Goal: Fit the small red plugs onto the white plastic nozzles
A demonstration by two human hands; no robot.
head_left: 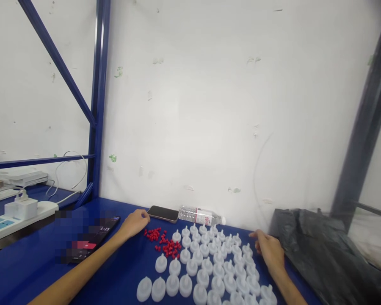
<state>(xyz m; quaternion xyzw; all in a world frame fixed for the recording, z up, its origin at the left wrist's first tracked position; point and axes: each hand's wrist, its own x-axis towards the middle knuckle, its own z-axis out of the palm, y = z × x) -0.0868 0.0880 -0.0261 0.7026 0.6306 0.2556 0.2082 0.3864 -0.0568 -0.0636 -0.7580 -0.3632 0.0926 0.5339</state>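
Observation:
My left hand (136, 223) rests on the blue table just behind a loose pile of small red caps (169, 247). Its fingers are curled in beside the corner of a dark phone (164, 213), and anything inside them is too small to make out. Many white round plastic pieces with a nozzle on top (203, 278) stand upright in rough rows in front of me. At the right edge of these rows is my right hand (269, 250), its fingers loosely bent and partly apart, with nothing visible in them.
A clear plastic bottle (201, 215) lies on its side by the wall. Another phone with a lit screen (97, 239) is on the left. Black plastic sheeting (330, 258) covers the right side. A power strip (22, 216) with plugs stands far left, beyond a blue metal post (98, 97).

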